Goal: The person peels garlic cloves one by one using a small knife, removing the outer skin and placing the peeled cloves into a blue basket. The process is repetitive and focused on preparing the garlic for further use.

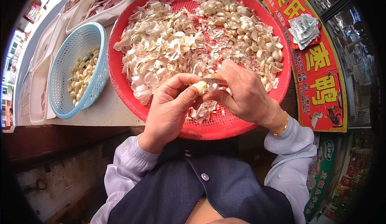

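Observation:
My left hand (172,103) pinches a pale peeled garlic clove (200,87) between thumb and fingers, over the near part of a red perforated plastic basket (196,133). In my right hand (244,92) is a small metal blade (214,81), which meets the clove; its handle is hidden by the fingers. Thin bits of skin hang between the two hands. Loose garlic skins (159,46) are heaped in the basket's left and middle. Unpeeled garlic cloves and some bulbs (241,22) lie along its right side.
A light blue perforated basket (104,47) at the left holds peeled garlic cloves (83,76). White trays (117,14) with what looks like raw meat stand behind it on a pale tabletop (120,112). Foil packets (304,31) lie on a red and yellow printed sign (322,73) at the right.

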The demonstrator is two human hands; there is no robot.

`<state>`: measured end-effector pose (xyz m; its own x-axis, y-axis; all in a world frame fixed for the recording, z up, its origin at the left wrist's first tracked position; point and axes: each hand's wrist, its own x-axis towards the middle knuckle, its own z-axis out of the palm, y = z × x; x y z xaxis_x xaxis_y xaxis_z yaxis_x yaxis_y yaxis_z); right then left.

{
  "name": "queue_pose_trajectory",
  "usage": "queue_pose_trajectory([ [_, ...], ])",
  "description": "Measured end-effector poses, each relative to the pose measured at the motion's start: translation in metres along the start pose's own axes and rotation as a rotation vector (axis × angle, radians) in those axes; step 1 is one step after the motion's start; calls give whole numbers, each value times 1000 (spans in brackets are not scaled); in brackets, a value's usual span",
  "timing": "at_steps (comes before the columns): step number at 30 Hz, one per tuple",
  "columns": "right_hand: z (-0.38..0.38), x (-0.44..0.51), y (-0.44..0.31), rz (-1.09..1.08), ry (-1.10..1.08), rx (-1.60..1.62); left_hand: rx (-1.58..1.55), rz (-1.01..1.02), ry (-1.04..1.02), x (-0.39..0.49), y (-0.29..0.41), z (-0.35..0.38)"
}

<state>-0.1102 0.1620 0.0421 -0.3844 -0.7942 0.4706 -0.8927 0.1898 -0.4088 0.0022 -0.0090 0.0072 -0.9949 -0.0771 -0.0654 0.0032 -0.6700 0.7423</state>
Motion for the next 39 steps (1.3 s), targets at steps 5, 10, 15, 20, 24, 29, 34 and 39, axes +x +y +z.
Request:
queue_pose_trajectory([
  [5, 6, -1, 4, -65, -12, -58, 98, 8, 5, -2, 1, 3],
  [10, -1, 3, 1, -100, -33, -131, 124, -13, 3, -1, 0, 1],
  [15, -4, 0, -2, -129, -56, -180, 58, -50, 19, 1, 3, 4],
  [20, 4, 1, -1, -75, 50, -116, 78, -2, 8, 1, 0, 3],
  [24, 3, 2, 0, -120, -35, -123, 82, -14, -31, 0, 1, -2],
  [29, 7, -3, -6, -236, -153, -166, -119, 2, -21, 1, -4, -3],
  [34, 9, -6, -9, -223, -169, -112, -248, -8, -25, 3, -1, -8],
  [39, 3, 2, 2, 22, -39, 76, -256, -45, -53, 2, 0, -9],
])
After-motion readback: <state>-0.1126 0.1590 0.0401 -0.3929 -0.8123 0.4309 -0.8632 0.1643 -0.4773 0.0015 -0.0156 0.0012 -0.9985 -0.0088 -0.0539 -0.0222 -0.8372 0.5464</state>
